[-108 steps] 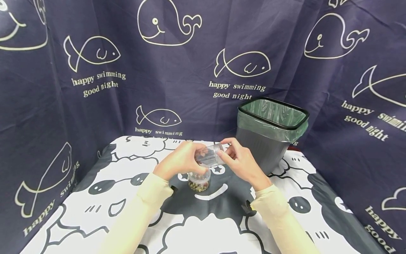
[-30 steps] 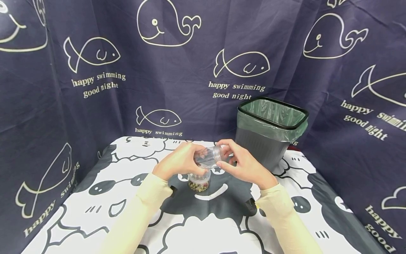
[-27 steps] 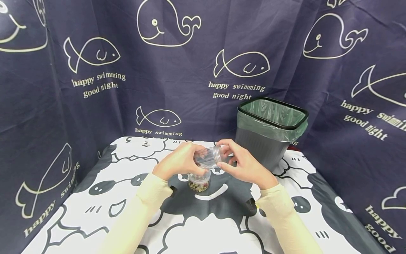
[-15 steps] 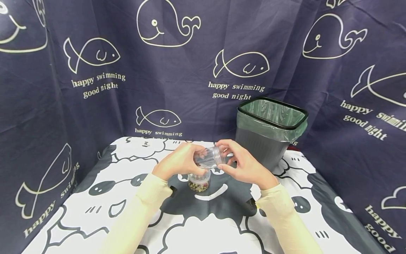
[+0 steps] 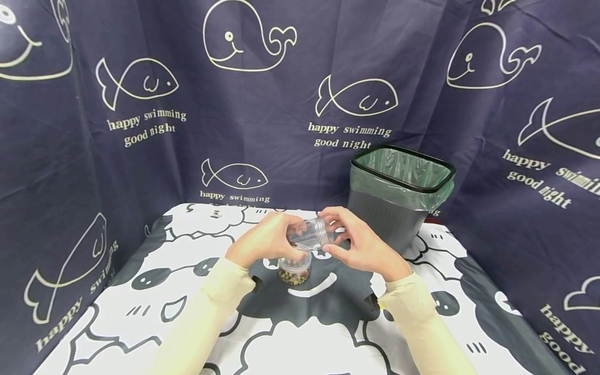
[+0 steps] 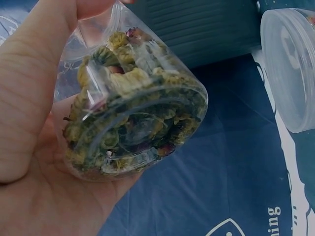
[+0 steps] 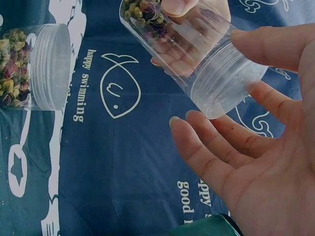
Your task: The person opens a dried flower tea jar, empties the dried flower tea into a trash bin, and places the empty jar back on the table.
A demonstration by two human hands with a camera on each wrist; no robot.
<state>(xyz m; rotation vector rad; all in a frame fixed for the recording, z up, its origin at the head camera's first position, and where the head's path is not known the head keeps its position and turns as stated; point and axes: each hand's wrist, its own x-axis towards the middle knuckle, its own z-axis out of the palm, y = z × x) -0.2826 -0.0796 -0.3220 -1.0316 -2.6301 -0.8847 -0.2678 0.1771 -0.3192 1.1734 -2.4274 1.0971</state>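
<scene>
My left hand (image 5: 267,235) grips a clear plastic jar (image 5: 303,235), tilted on its side above the table, its lidded end facing right. Dried yellow and dark red flower buds (image 6: 133,73) are gathered at the jar's base in the left wrist view. At the other end, the thumb and a finger of my right hand (image 5: 362,244) pinch the clear ridged lid (image 7: 224,81), the other fingers spread below it. A second jar (image 5: 294,275) of dried buds stands upright under the left hand, its upper part half hidden; its frosted lid (image 7: 53,66) shows in the right wrist view.
A dark grey bin (image 5: 389,219) with a green liner (image 5: 358,179) stands behind the right hand. The table wears a black and white cartoon cloth (image 5: 309,344). Navy printed curtains (image 5: 281,130) close in the back and both sides.
Since the earliest frame, my right hand has turned at the wrist and shifted a little right, its fingers now farther round the lid end. In the last second both hands stay nearly still.
</scene>
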